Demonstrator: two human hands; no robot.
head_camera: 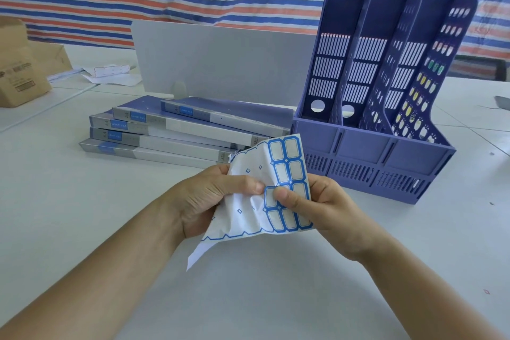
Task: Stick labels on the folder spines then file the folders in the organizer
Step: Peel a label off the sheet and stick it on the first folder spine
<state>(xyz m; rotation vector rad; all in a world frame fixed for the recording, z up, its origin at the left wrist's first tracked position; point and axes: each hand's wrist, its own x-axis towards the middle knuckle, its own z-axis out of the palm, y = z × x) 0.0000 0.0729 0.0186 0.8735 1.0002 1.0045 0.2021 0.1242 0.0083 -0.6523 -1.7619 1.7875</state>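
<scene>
I hold a crumpled white label sheet (249,207) above the white table (248,292); its right part still carries several blue-bordered labels. My left hand (209,199) grips the sheet's bare left part, thumb on top. My right hand (320,201) pinches the sheet at a blue-bordered label near its middle. Behind my hands lies a fanned stack of several blue and grey folders (171,130), spines facing me. To the right stands a purple organizer (380,107) with three upright slots, all without folders.
A grey board (220,61) stands upright behind the folders. A cardboard box (19,69) sits at the far left, with loose papers (110,74) beside it. A striped tarp hangs at the back. A dark object (502,102) lies at the right edge.
</scene>
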